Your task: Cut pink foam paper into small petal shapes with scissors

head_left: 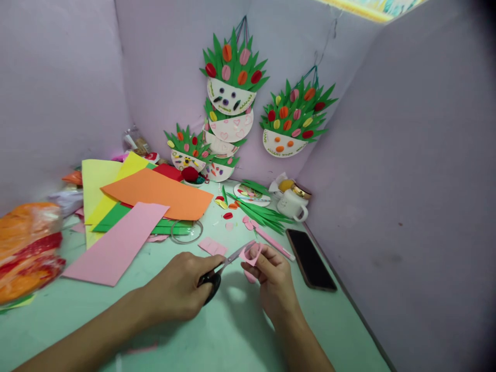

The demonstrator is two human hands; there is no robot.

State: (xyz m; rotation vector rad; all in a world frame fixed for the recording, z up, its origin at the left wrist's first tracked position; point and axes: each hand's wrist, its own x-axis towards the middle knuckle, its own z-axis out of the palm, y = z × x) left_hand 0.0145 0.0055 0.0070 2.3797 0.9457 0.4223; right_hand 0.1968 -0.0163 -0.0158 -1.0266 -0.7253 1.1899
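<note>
My left hand (pixel 182 287) is wrapped round the black handles of a pair of scissors (pixel 232 257), whose blades point up and to the right. In my right hand (pixel 276 276) a small piece of pink paper (pixel 245 256) is pinched between thumb and fingers, with a rounded cut edge. The blade tips reach the paper's upper edge. Below my right fingers a pink paper scrap (pixel 250 277) shows. Just beyond the scissors lies a folded pink paper strip (pixel 212 246) on the green table (pixel 217 336).
Coloured paper sheets (pixel 155 191) pile up at the left, near a roll of wire (pixel 186 231) and an orange plastic bag (pixel 27 253). A phone (pixel 311 259), pink pen (pixel 273 242), green paper leaves (pixel 263 213) and white mug (pixel 291 204) stand or lie at the right. Paper flower baskets (pixel 231 95) hang behind.
</note>
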